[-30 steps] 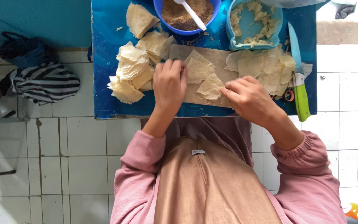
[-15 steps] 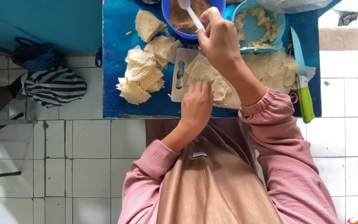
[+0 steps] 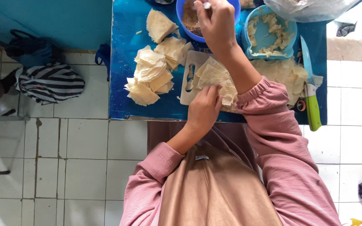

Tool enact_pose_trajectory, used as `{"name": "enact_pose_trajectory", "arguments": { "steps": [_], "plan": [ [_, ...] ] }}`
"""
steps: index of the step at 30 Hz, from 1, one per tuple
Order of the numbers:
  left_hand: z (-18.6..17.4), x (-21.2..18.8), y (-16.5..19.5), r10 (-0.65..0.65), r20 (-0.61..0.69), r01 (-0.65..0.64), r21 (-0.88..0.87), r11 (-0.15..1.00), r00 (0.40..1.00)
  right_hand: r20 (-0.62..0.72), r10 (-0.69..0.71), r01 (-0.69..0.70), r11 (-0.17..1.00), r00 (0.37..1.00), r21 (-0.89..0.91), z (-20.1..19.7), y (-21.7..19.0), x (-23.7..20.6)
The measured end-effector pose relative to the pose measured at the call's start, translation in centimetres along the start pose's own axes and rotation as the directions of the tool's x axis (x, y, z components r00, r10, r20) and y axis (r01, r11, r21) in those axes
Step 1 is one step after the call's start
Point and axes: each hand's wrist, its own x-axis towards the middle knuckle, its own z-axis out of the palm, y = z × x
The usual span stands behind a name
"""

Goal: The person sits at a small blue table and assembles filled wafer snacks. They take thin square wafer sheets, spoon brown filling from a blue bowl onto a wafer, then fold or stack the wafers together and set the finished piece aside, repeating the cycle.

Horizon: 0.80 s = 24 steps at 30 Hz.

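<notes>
My left hand (image 3: 204, 111) rests on a thin pale pastry sheet (image 3: 214, 75) lying on a white cutting board (image 3: 187, 86) at the near edge of the blue table (image 3: 124, 62). My right hand (image 3: 216, 23) reaches up over a blue bowl (image 3: 185, 29) of brown filling and grips a white spoon (image 3: 206, 5) in it. A pile of folded pastry pieces (image 3: 149, 77) lies left of the board. More flat sheets (image 3: 288, 75) lie to the right, partly hidden by my right sleeve.
A light blue tub (image 3: 269, 35) with pale scraps stands right of the bowl. A green-handled knife (image 3: 311, 90) lies along the table's right edge. A clear plastic bag (image 3: 311, 8) sits at the top right. On the tiled floor lies a striped bag (image 3: 49, 81).
My right hand left the pastry sheet, rose to the blue bowl and took hold of the spoon. My left hand slid right and down onto the sheet on the board.
</notes>
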Motion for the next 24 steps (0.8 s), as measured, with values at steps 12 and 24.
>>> {"name": "enact_pose_trajectory", "arguments": {
  "steps": [12,24],
  "plan": [
    [-0.3,-0.2,-0.4,0.049,-0.050,-0.053,-0.082,0.995,0.998,0.044,0.552,-0.440,0.610,0.833,0.659,-3.2,0.9,-2.9],
    [-0.8,-0.5,-0.2,-0.025,-0.004,0.024,-0.100,0.995,1.000,0.154,0.760,-0.571,0.322,0.631,0.755,-15.8,-6.0,-11.7]
  ]
}}
